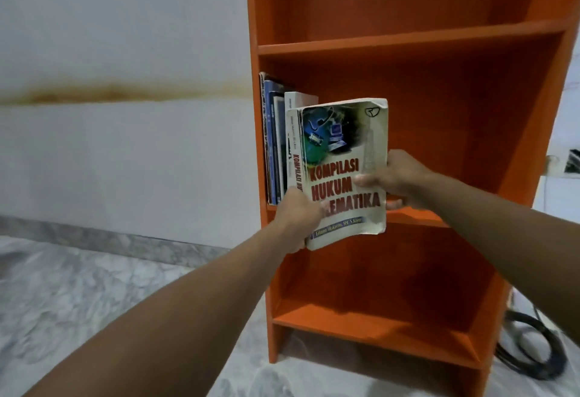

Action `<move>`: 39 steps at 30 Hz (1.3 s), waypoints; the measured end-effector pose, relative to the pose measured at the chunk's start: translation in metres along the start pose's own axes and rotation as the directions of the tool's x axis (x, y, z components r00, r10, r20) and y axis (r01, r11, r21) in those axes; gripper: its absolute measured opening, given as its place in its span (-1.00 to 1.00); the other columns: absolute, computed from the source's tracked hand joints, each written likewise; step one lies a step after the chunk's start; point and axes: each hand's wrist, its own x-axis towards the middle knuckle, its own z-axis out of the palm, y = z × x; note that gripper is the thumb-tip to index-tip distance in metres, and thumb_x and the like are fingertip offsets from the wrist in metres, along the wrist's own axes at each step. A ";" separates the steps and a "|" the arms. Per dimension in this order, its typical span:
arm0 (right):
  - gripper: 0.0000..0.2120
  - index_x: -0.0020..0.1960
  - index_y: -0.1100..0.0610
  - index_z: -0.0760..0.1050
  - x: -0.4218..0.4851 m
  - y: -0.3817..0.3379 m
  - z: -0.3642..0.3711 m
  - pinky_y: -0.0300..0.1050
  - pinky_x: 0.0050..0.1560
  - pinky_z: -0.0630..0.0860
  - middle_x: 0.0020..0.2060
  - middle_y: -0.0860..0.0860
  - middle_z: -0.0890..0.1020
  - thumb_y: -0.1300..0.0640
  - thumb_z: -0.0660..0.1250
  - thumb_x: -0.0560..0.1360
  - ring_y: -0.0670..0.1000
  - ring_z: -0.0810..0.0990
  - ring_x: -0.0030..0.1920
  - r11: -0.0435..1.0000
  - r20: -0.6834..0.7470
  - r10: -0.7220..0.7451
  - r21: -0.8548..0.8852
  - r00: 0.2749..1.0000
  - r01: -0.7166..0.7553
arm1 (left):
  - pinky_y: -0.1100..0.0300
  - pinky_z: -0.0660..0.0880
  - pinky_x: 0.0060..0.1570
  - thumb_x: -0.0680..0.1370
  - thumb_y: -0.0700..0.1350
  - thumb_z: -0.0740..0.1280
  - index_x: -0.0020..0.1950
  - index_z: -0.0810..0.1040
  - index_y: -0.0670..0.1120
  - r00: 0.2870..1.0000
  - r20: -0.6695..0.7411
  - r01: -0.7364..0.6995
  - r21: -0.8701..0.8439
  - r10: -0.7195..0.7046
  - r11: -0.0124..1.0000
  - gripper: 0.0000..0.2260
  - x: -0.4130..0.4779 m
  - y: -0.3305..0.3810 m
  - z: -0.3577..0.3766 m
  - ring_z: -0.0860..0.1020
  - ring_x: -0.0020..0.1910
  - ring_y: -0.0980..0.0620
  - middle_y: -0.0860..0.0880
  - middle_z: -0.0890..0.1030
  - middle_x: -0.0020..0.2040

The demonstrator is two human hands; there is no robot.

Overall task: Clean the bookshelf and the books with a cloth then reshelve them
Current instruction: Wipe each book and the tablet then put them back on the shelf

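- Head view: a worn paperback book [343, 174] is held upright in front of the middle shelf [417, 216] of an orange bookshelf [439, 36], cover facing the camera
- The left hand [298, 218] is closed round the lower spine corner, fingers wrapped behind; the right hand [397, 180] is clamped on the fore-edge, thumb on the cover and fingers behind
- A short row of books [277, 142] is seen standing at the left end of the same shelf, against the side panel; the held book is just beside it, and contact cannot be told
- No cloth is seen in this view
- The other shelves are seen bare
- Handling, judged: the book is taken to be light but floppy, with a soft cover and curled, chipped corners, so it is best gripped at the spine and mid fore-edge, as it is now
- The torn top corner [381, 105] is thought fragile and is better left untouched
- The glossy cover may be slippery; a firm pinch is advised
- A black cable [533, 349] is noted coiled on the floor to the right
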 end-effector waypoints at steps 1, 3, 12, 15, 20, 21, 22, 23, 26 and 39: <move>-0.81 0.04 0.13 0.56 0.008 -0.002 -0.004 0.29 0.14 0.51 -0.05 0.07 0.69 0.17 0.45 0.44 0.13 0.63 0.04 1.000 0.010 -0.016 -0.005 1.000 0.016 | 0.25 0.45 -0.43 0.59 -0.14 0.33 0.11 0.50 -0.15 1.000 -0.025 -0.010 0.021 0.010 1.000 -0.86 0.005 0.005 0.003 0.63 -0.06 -0.01 -0.08 0.65 0.02; -0.84 0.02 0.12 0.54 0.026 -0.008 -0.012 0.25 0.10 0.54 -0.07 0.06 0.69 0.15 0.44 0.46 0.11 0.64 0.00 0.998 0.021 -0.062 -0.020 0.998 0.062 | 0.24 0.44 -0.43 0.60 -0.12 0.32 0.12 0.49 -0.16 0.995 -0.090 -0.026 0.060 0.031 0.998 -0.84 0.016 0.016 0.008 0.61 -0.13 0.02 -0.08 0.64 0.01; -0.87 0.01 0.13 0.49 0.109 0.007 -0.025 -0.12 -0.33 0.44 -0.20 0.07 0.66 0.14 0.40 0.50 0.02 0.58 -0.28 0.998 0.143 -0.058 0.016 0.988 0.056 | 0.15 0.63 -0.23 0.59 -0.08 0.33 0.13 0.46 -0.14 0.939 -0.343 0.069 0.146 -0.015 0.987 -0.81 0.063 0.029 0.041 0.65 -0.03 -0.03 -0.08 0.63 0.05; -0.86 0.04 0.15 0.48 0.122 0.022 -0.015 -0.15 -0.39 0.51 -0.17 0.10 0.66 0.12 0.38 0.54 0.01 0.60 -0.30 0.993 0.211 0.008 0.111 0.978 -0.032 | 0.06 0.66 -0.16 0.57 -0.05 0.35 0.12 0.44 -0.13 0.903 -0.429 0.120 0.190 -0.028 0.974 -0.79 0.079 0.022 0.047 0.66 -0.08 -0.02 -0.08 0.63 0.02; -0.78 0.07 0.05 0.36 0.139 0.034 0.002 0.14 -0.09 0.65 -0.11 0.06 0.55 -0.04 0.33 0.56 0.11 0.58 -0.08 0.968 0.318 0.055 0.215 0.947 -0.129 | 0.02 0.66 -0.11 0.53 -0.15 0.41 0.11 0.46 -0.11 0.861 -0.508 0.159 0.239 -0.016 0.958 -0.80 0.093 0.020 0.046 0.64 -0.09 -0.02 -0.07 0.61 0.01; -0.76 0.09 0.03 0.33 0.141 0.036 0.007 0.14 -0.07 0.64 -0.13 0.03 0.52 -0.06 0.31 0.57 0.13 0.56 -0.05 0.965 0.319 0.055 0.226 0.946 -0.132 | 0.01 0.66 -0.10 0.51 -0.17 0.42 0.10 0.47 -0.12 0.855 -0.519 0.164 0.258 -0.007 0.952 -0.78 0.094 0.018 0.046 0.63 -0.08 -0.03 -0.07 0.61 0.01; -0.75 0.12 0.01 0.30 0.143 0.039 0.011 0.12 -0.10 0.63 -0.14 0.01 0.51 -0.07 0.30 0.57 0.14 0.56 -0.02 0.961 0.316 0.049 0.244 0.948 -0.131 | 0.00 0.66 -0.10 0.50 -0.19 0.44 0.09 0.46 -0.13 0.845 -0.535 0.168 0.279 0.008 0.946 -0.76 0.095 0.015 0.047 0.63 -0.06 -0.04 -0.06 0.60 0.00; -0.73 0.14 0.00 0.29 0.144 0.040 0.016 0.07 -0.16 0.61 -0.14 -0.01 0.51 -0.08 0.30 0.57 0.12 0.56 -0.02 0.953 0.311 0.044 0.271 0.949 -0.133 | 0.00 0.66 -0.10 0.48 -0.20 0.46 0.08 0.44 -0.13 0.825 -0.565 0.171 0.292 0.025 0.941 -0.74 0.095 0.012 0.048 0.63 -0.03 -0.04 -0.05 0.58 0.00; -0.67 0.20 0.08 0.38 0.149 0.045 0.028 0.03 -0.13 0.60 -0.01 0.01 0.58 -0.06 0.34 0.55 0.07 0.57 0.02 0.929 0.303 0.051 0.334 0.952 -0.157 | 0.08 0.67 -0.20 0.41 -0.19 0.53 0.12 0.39 -0.10 0.735 -0.674 0.173 0.286 0.070 0.942 -0.60 0.097 -0.001 0.049 0.63 0.00 -0.04 -0.05 0.56 0.05; -0.68 0.17 -0.02 0.41 0.156 0.057 0.050 0.14 0.20 0.54 0.11 0.02 0.60 0.15 0.43 0.49 0.13 0.56 0.19 0.882 0.274 -0.069 0.466 0.959 -0.070 | 0.09 0.66 -0.13 0.44 -0.13 0.52 0.05 0.38 -0.07 0.687 -0.722 0.204 0.294 0.077 0.934 -0.65 0.091 -0.013 0.053 0.63 0.06 -0.09 -0.09 0.59 0.12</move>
